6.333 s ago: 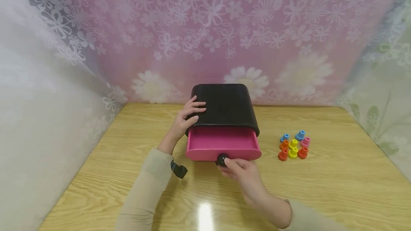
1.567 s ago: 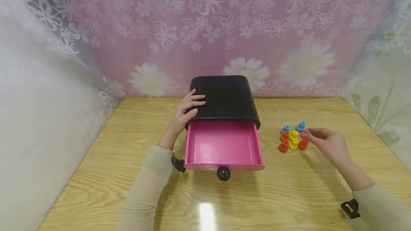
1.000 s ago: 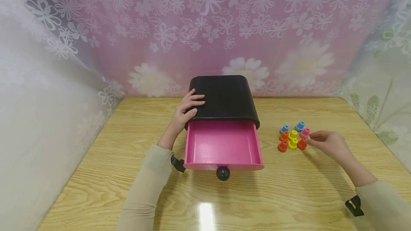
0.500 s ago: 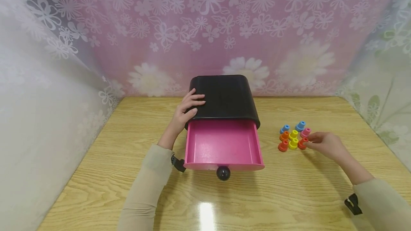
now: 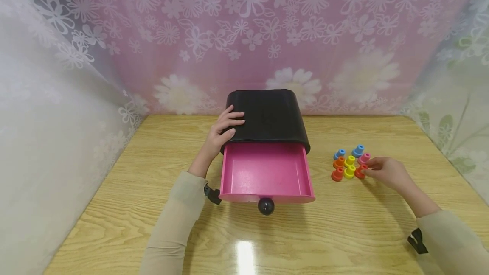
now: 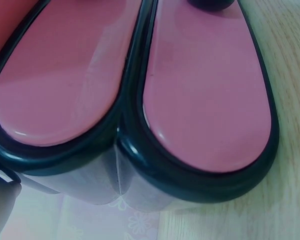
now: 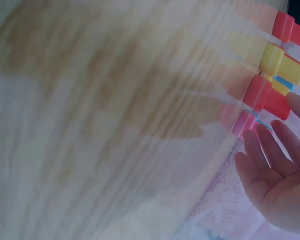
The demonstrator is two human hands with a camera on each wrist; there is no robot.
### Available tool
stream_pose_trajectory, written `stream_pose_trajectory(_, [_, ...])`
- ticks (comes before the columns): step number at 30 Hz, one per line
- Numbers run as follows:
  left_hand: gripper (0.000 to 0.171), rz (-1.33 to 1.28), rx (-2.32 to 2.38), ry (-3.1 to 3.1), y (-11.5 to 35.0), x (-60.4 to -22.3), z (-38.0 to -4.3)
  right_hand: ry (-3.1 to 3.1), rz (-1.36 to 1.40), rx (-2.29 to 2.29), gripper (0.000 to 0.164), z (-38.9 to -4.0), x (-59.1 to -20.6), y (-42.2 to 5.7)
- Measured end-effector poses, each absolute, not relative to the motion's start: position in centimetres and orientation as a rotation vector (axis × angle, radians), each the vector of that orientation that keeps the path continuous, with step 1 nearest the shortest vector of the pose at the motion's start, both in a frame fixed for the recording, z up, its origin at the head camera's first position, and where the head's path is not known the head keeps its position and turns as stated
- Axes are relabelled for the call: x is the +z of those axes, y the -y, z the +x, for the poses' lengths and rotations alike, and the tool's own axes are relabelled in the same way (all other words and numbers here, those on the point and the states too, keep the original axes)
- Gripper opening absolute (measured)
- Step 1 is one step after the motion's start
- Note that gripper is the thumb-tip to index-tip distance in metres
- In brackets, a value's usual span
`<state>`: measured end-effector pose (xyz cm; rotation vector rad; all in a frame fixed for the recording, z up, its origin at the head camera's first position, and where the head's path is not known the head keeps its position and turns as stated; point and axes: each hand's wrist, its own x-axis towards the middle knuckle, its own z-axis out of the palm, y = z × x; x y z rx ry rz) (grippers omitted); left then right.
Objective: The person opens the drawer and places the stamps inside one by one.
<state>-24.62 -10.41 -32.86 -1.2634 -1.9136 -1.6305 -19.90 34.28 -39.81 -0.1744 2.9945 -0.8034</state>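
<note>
My left hand (image 5: 223, 128) rests on the left edge of a black-cased drawer box (image 5: 269, 116), fingers spread over its top. The pink drawer (image 5: 267, 173) is pulled out toward me, with a round black knob (image 5: 265, 206) at its front. To the right, my right hand (image 5: 387, 173) is at a red stepped peg (image 5: 360, 171), thumb and index finger on either side of its narrow top. The red peg (image 7: 262, 96) stands on the table. A pink peg (image 5: 364, 158) is just behind it, close to my other fingers.
Beside the red peg stand yellow pegs (image 5: 349, 171), blue pegs (image 5: 358, 151), an orange peg (image 5: 338, 162) and another red peg (image 5: 337, 174). They sit on a wooden table (image 5: 324, 232). A flowered pink curtain (image 5: 244, 33) hangs behind.
Earlier, my right hand held the knob as the drawer came further out. It then moved right to the pink peg and on to the red one. My left hand stays on the box.
</note>
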Motion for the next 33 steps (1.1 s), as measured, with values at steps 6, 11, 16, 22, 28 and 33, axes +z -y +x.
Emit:
stream_pose_trajectory(6, [0.034,-1.248,-1.639,1.932,10.6,-34.0,-25.7,-2.995,-0.194,-0.803,0.037,-19.9,-40.0,-34.2])
stream_pose_trajectory(11, [0.034,-1.251,-1.639,1.929,10.6,-34.0,-25.7,-2.997,-0.181,-0.797,0.036,-19.9,-40.1,-34.2])
stream_pose_trajectory(16, [0.032,-1.250,-1.650,1.923,10.3,-32.9,-24.6,-3.003,-0.160,-0.802,0.037,-19.6,-39.6,-34.0])
stream_pose_trajectory(22, [0.033,-1.260,-1.645,1.910,10.4,-32.9,-24.6,-3.029,-0.139,-0.842,0.040,-19.2,-38.7,-33.5])
stream_pose_trajectory(28, [0.033,-1.269,-1.642,1.903,10.4,-32.9,-24.7,-3.069,-0.126,-0.906,0.043,-18.6,-37.5,-33.1])
stream_pose_trajectory(33, [0.033,-1.273,-1.647,1.896,10.4,-33.0,-24.8,-3.079,-0.105,-0.971,0.045,-18.1,-36.8,-32.7])
